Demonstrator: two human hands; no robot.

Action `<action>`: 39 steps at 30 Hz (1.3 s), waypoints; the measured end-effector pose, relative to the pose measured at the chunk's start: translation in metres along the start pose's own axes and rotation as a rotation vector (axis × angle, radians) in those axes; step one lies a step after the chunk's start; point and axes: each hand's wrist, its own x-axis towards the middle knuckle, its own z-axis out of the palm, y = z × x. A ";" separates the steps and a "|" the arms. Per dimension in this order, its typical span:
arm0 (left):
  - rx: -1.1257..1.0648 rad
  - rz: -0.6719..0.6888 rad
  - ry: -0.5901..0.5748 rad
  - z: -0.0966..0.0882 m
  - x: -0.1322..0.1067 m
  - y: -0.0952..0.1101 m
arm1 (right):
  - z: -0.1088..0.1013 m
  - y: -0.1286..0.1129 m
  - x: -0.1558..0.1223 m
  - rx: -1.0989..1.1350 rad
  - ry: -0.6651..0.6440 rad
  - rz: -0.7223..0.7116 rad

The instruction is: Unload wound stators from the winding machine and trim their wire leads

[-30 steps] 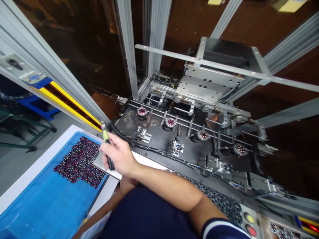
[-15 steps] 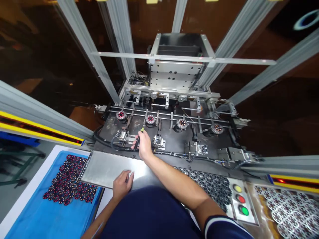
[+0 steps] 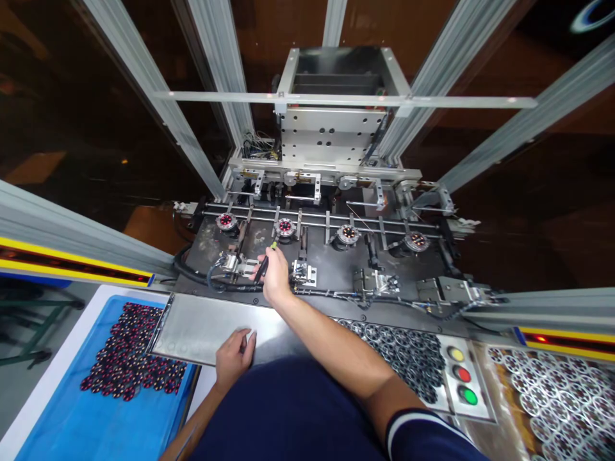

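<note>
My right hand is closed around a slim black pen-like tool with a yellow-green end. That end points up toward a round part with red spots, seated in the second fixture from the left; I cannot tell whether they touch. Another red-spotted round part sits in the leftmost fixture. The two fixtures on the right hold round parts with pale orange spots. My left hand rests at the near edge of a bare metal plate, empty, fingers loosely bent and thumb apart.
Small clamp units and cables line the machine bed's front. A blue tray with many red-and-black discs lies left. To the right are piled metal rings, a button panel and more silver rings. Yellow sensor bars flank the opening.
The whole view has shifted slightly as my head moved. My right hand keeps the pen-like tool near the second fixture, and my left hand stays at the plate's edge.
</note>
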 end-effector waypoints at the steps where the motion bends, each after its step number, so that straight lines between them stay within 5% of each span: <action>1: 0.000 0.001 0.000 0.000 0.000 0.000 | 0.001 0.000 0.001 0.005 -0.002 0.002; 7: 0.001 0.009 0.002 0.001 -0.001 -0.001 | 0.008 -0.012 -0.015 0.027 -0.123 0.042; 10: 0.006 0.017 0.009 0.001 -0.002 -0.002 | -0.004 -0.036 -0.058 -0.025 -0.374 0.154; 13: 0.010 0.019 0.021 0.000 -0.002 -0.002 | -0.036 -0.069 -0.105 -0.166 -0.748 0.288; 14: 0.010 0.017 0.022 0.000 -0.001 -0.001 | -0.050 -0.079 -0.115 -0.182 -0.785 0.276; 17: 0.006 0.003 0.023 -0.001 -0.001 0.000 | -0.092 -0.102 -0.119 -0.159 -0.610 0.130; 23: -0.002 -0.002 0.023 -0.002 -0.001 0.001 | -0.142 -0.098 -0.058 -0.119 -0.148 -0.074; 29: 0.017 0.012 0.020 0.001 -0.004 -0.004 | -0.151 -0.083 -0.027 -0.038 -0.050 -0.121; 39: 0.027 -0.004 0.000 0.000 -0.003 -0.002 | -0.149 -0.087 -0.019 0.068 -0.029 -0.113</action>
